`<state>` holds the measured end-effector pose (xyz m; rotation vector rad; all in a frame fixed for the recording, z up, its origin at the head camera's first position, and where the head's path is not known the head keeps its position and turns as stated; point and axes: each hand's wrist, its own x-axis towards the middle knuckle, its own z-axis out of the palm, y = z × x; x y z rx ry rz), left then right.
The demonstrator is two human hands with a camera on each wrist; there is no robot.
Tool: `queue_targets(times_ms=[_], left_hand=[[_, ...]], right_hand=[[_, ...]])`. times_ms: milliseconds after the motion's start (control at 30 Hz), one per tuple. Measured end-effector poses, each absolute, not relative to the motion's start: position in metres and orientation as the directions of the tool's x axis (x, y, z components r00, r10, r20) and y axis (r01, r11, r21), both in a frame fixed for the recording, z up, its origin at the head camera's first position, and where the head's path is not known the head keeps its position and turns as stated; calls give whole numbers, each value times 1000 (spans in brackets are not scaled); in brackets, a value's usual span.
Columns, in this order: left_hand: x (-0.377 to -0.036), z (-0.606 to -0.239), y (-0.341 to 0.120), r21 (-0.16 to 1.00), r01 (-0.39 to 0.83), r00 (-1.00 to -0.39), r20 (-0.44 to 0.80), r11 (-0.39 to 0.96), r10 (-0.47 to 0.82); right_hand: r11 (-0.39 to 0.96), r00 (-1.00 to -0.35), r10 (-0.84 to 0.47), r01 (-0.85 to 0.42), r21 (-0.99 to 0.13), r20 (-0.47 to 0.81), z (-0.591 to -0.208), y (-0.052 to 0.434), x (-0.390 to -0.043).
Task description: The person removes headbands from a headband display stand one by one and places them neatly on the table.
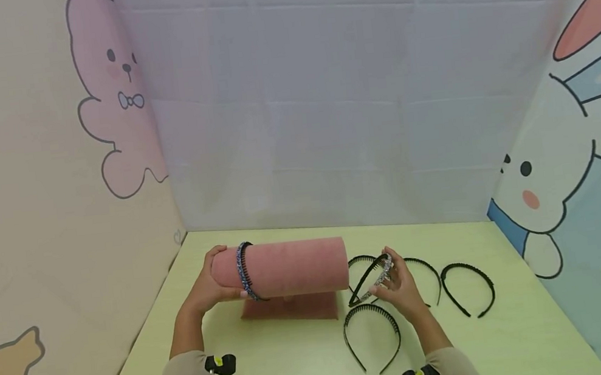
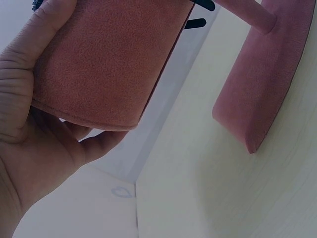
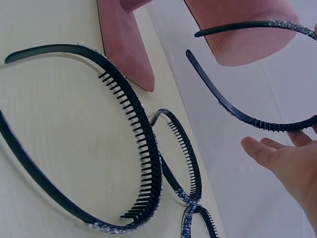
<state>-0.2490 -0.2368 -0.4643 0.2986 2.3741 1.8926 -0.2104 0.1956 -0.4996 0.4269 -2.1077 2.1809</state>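
The left hand (image 1: pixel 209 286) is cupping the left end of the pink velvet display roll (image 1: pixel 292 268), thumb over the top and fingers curled beneath it, as the left wrist view shows, so the stand is being steadied on its pink base (image 1: pixel 291 309). One beaded headband (image 1: pixel 245 273) is already sitting around the roll, just beside that hand. The right hand (image 1: pixel 399 290) is pinching a rhinestone headband (image 1: pixel 370 279) near the crown, holding it in the air just beside the roll's right end, its two tips pointing towards the roll. To do this well, I would judge that the hand should be keeping the band's opening square to the end of the roll, spreading the tips slightly so the teeth do not drag on the velvet, and sliding rather than forcing it. The steadying grip matters, since the roll is standing on a narrow post and could tip under a sideways push. Further toothed headbands are lying flat on the green tabletop (image 1: pixel 514 336) to the right of the roll: one (image 1: pixel 372 336) in front of the right hand, one (image 1: pixel 467 289) further out, and others partly hidden behind the hand.
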Motion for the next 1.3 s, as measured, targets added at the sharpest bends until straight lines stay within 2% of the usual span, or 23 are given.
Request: queue_targets(times_ms=[167,500,867,1300], left_hand=[[-249,-465,-238,967,86,-981,39,240,192],[-249,-465,-238,965,103,-980,57,240,191],[-248,-466,-238,968,105,-981,62,229,186],[-247,-467,-238,970,116,-978,74,215,193]], right_hand=[[-82,-954,-107,-273,-959,281,-501,195,-203],[17,-948,-46,-316,-949,315,-508,195,-193],[87,-972,62,-220,-971,226,-511,194,-177],[267,-947,234,-157,-951,222,-527,195,-162]])
